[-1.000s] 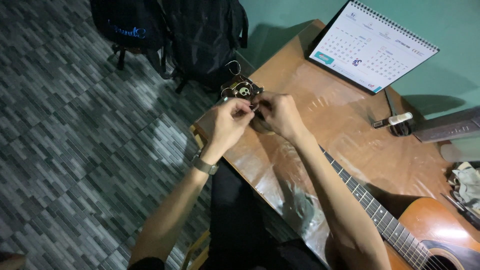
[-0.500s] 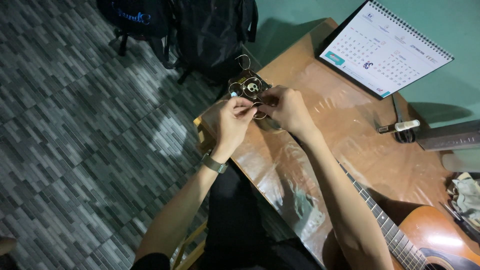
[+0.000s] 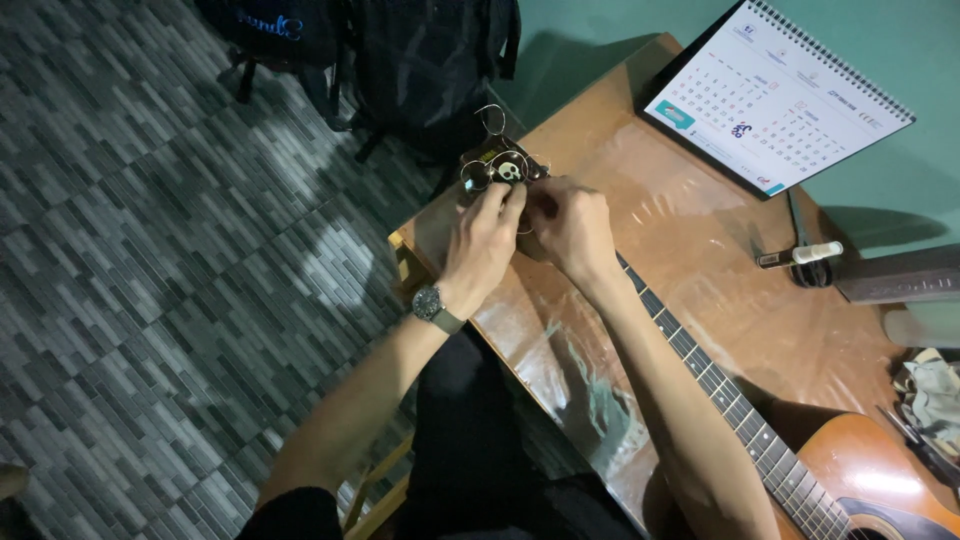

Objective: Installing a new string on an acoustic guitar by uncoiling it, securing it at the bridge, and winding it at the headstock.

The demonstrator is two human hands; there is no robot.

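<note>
An acoustic guitar [image 3: 850, 470] lies across the brown wooden table [image 3: 700, 260], its neck [image 3: 700, 370] running up toward my hands. Both hands meet at the guitar's headstock [image 3: 500, 168] by the table's far left corner. My left hand [image 3: 485, 235], with a wristwatch, has its fingers pinched at the tuning pegs. My right hand [image 3: 570, 225] is closed over the top of the neck right beside it. Thin loops of guitar string [image 3: 490, 118] curl up from the headstock.
A spiral desk calendar [image 3: 775, 95] stands at the back of the table. A small white-tipped tool [image 3: 800, 255] lies on the right. Dark backpacks [image 3: 420, 60] sit on the patterned tiled floor [image 3: 150, 250] beyond the table. Crumpled cloth [image 3: 935, 390] lies at the right edge.
The camera view has shifted a little; both hands stay together at the headstock with small finger movements.
</note>
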